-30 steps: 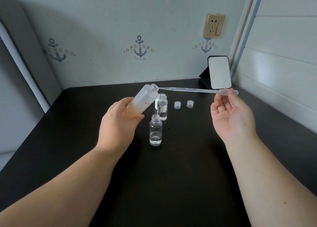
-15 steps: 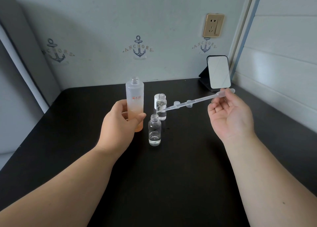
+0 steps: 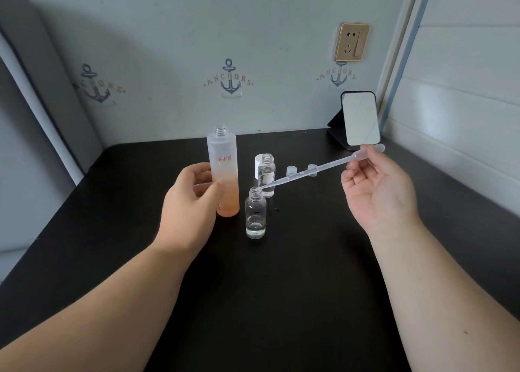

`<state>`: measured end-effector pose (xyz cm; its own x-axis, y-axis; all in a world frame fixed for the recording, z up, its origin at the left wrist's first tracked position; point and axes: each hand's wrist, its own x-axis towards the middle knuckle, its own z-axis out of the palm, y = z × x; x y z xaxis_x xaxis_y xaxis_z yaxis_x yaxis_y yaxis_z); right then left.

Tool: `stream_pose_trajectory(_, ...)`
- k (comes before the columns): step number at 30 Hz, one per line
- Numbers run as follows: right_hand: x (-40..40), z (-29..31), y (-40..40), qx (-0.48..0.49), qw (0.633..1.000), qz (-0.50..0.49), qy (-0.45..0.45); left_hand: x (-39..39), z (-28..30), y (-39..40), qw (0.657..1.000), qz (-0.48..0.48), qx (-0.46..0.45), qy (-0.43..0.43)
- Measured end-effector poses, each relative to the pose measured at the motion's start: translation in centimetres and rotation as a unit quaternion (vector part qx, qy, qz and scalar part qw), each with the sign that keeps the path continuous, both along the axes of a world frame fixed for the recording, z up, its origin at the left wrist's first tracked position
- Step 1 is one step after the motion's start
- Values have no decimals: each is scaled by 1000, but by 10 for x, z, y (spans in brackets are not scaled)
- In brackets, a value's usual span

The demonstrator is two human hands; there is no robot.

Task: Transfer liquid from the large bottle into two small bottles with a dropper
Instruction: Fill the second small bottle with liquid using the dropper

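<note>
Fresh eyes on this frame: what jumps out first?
The clear dropper, pinched in the right hand, slants down to the mouth of the near small bottle at table centre. Left of it stands the tall frosted large bottle, uncapped, the left hand loosely around it. A mirror leans at the back right.

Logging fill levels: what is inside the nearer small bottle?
The nearer small bottle holds a shallow layer of clear liquid at its bottom. The dropper tip sits at its open mouth; whether it reaches inside cannot be told.
</note>
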<state>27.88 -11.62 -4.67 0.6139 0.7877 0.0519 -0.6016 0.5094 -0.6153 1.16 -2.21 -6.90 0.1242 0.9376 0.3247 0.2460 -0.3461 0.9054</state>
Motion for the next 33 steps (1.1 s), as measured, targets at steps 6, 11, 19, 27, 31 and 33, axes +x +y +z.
stream_pose_trajectory(6, 1, 0, 0, 3, 1000, 1, -1, -8, 6, -16, 993, 29, 112, 3)
stream_pose_trajectory(11, 2, 1, 0, 4, 1000, -1, 2, -3, 4, -24, 982, -113, 111, 100)
stream_pose_trajectory(19, 1, 1, 0, 1, 1000, -4, -5, 4, 0, -20, 951, -173, 100, 238)
stream_pose_trajectory(27, 2, 2, 0, 3, 1000, -8, -6, 5, 0, -20, 946, -173, 126, 242)
stream_pose_trajectory(31, 2, 3, -1, 0, 1000, -8, -7, 4, 1, -21, 946, -179, 136, 235)
stream_pose_trajectory(33, 2, 2, 0, -2, 1000, -11, -4, 4, 0, -20, 946, -178, 141, 233)
